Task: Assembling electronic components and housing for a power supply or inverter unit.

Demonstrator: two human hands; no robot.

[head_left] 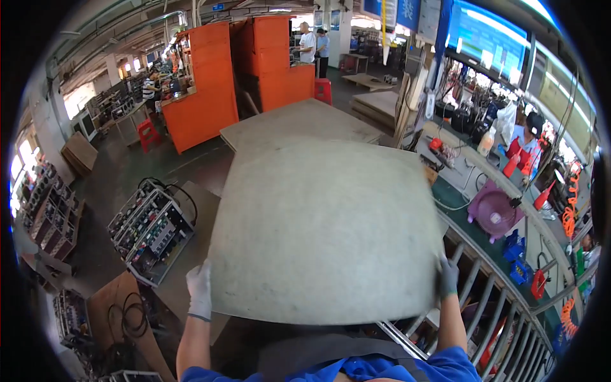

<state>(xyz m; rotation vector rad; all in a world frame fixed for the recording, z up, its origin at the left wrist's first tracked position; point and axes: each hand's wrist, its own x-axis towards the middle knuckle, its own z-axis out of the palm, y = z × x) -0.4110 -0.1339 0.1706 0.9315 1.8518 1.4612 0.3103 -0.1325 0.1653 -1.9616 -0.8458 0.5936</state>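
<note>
A large flat grey-green board (324,229) spans the space in front of me, held between both hands. My left hand (199,290), in a white glove, grips its left edge near the front corner. On the opposite edge is my right hand (447,275), in a greyish glove and a little blurred, closed around the side. The fingers of both hands are partly hidden behind the board. Beyond its far edge lies another similar board (305,124), partly covered by the one I hold.
A metal-framed electronic unit (153,232) stands on a board at my left. Along my right runs a roller conveyor (503,312), with a workbench holding a purple fan-like thing (495,212) and blue bins (517,258). Orange cabinets (203,86) stand ahead; people work farther off.
</note>
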